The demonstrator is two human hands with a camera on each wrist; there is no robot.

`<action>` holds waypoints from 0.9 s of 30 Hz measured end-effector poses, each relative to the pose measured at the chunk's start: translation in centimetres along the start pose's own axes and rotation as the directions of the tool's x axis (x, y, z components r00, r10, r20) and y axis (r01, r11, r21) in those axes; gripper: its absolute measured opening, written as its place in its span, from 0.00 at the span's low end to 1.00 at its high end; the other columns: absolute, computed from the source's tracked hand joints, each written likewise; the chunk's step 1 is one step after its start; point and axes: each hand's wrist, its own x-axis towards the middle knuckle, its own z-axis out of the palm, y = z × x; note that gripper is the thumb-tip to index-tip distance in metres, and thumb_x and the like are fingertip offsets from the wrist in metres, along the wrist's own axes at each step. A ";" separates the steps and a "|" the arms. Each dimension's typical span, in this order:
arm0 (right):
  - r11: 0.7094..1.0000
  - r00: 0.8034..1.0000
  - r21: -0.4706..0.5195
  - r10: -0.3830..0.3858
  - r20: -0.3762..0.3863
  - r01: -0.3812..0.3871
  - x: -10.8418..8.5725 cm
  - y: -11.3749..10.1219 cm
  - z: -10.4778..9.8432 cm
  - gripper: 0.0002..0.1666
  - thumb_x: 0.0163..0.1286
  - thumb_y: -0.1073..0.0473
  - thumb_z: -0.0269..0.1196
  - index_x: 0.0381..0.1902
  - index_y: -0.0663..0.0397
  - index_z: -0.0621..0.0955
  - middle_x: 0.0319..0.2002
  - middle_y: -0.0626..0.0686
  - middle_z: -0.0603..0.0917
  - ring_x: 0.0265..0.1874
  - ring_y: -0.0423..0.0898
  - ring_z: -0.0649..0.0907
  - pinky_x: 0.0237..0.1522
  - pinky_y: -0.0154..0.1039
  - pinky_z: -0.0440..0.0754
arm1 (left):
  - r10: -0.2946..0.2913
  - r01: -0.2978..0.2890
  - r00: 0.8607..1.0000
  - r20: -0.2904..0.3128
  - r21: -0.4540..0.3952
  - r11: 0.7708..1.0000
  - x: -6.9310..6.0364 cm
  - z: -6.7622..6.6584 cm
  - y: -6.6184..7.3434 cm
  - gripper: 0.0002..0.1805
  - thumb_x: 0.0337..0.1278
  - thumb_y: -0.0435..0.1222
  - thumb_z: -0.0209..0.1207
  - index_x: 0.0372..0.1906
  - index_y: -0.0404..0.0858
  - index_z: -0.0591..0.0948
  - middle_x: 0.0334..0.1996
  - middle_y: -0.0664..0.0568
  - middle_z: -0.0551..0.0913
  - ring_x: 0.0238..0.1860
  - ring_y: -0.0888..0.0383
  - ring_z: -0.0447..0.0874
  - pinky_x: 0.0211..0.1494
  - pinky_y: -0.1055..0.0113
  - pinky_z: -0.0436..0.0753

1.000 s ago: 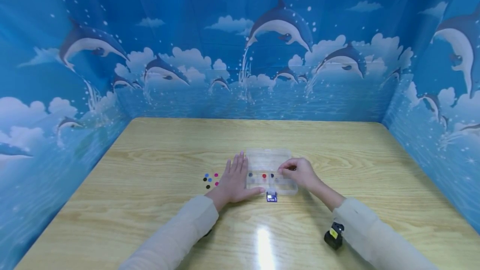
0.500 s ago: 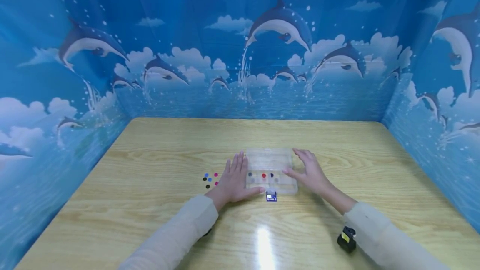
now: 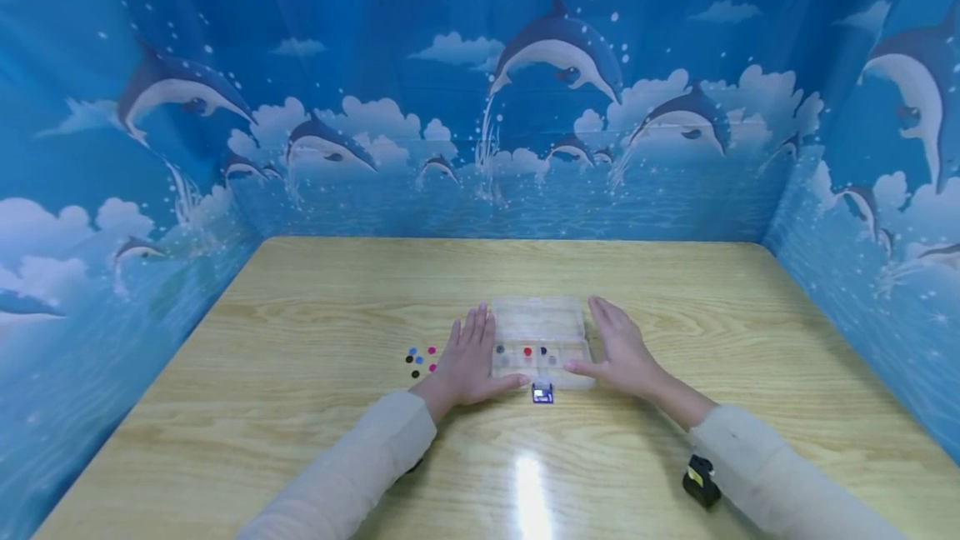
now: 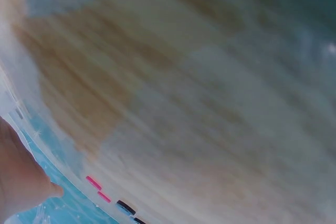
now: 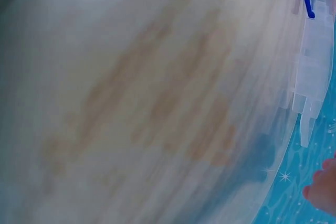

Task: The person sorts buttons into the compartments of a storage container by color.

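A clear plastic compartment box (image 3: 573, 375) lies on the table with its lid (image 3: 538, 317) folded back. Inside are a red disc (image 3: 527, 352), a grey disc (image 3: 500, 349), a black disc (image 3: 543, 351) and a fainter pale one. My left hand (image 3: 468, 363) rests against the box's left side, fingers straight and thumb along its front edge. At the right side is my right hand (image 3: 624, 359), fingers extended, thumb by the front right compartment; it holds nothing visible. Whether it touches the box I cannot tell. In the right wrist view, the box (image 5: 315, 51) shows from its edge.
Several small discs lie left of my left hand, among them a pink disc (image 3: 432, 350), a blue disc (image 3: 419, 360) and a black disc (image 3: 416, 373). A blue-edged tag (image 3: 542, 392) sits at the box's front. A dolphin-print curtain (image 3: 480, 107) surrounds the wooden table (image 3: 360, 290).
My right hand had its fingertips together over the box; it has since spread its fingers and moved to the box's right side. My left hand has stayed put.
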 end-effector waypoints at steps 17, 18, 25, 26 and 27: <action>0.987 0.991 -0.156 -0.011 0.133 0.032 0.0 -0.1 0.2 0.71 0.49 0.29 0.63 0.69 0.74 0.45 0.72 0.69 0.41 0.71 0.65 0.43 0.71 0.57 0.41 | 0.011 -0.011 1.000 -0.017 -0.005 1.000 0.1 0.3 -0.2 0.57 0.52 0.70 0.41 0.72 0.30 0.43 0.74 0.39 0.36 0.74 0.43 0.35 0.75 0.49 0.42; 0.987 0.991 -0.156 -0.011 0.135 0.032 0.1 -0.1 0.3 0.71 0.49 0.29 0.63 0.69 0.74 0.45 0.71 0.69 0.41 0.71 0.65 0.43 0.71 0.58 0.41 | 0.009 -0.009 1.000 -0.016 -0.004 1.000 0.1 0.3 -0.2 0.57 0.52 0.70 0.41 0.72 0.30 0.43 0.74 0.39 0.35 0.74 0.44 0.34 0.75 0.49 0.42; 0.985 0.991 -0.170 -0.007 0.134 0.029 0.2 -0.3 0.5 0.71 0.49 0.27 0.61 0.69 0.73 0.45 0.71 0.70 0.41 0.71 0.65 0.44 0.71 0.58 0.44 | 0.003 -0.003 1.000 -0.006 0.000 1.000 0.1 0.4 -0.2 0.58 0.52 0.71 0.40 0.72 0.31 0.41 0.74 0.40 0.34 0.75 0.45 0.33 0.75 0.50 0.41; 0.985 0.990 -0.170 -0.006 0.138 0.029 0.2 -0.3 0.5 0.71 0.49 0.27 0.61 0.70 0.73 0.45 0.71 0.70 0.41 0.71 0.65 0.43 0.71 0.58 0.44 | 0.003 -0.003 1.000 -0.006 -0.001 1.000 0.2 0.5 -0.2 0.58 0.51 0.71 0.40 0.72 0.31 0.41 0.74 0.40 0.34 0.75 0.45 0.34 0.75 0.50 0.41; 0.985 0.990 -0.169 -0.006 0.142 0.031 0.2 -0.3 0.5 0.71 0.49 0.27 0.61 0.70 0.73 0.45 0.72 0.70 0.41 0.71 0.65 0.43 0.71 0.58 0.44 | 0.002 -0.002 1.000 -0.007 -0.001 1.000 0.2 0.5 -0.2 0.58 0.52 0.71 0.40 0.72 0.31 0.41 0.74 0.40 0.34 0.75 0.45 0.34 0.75 0.50 0.41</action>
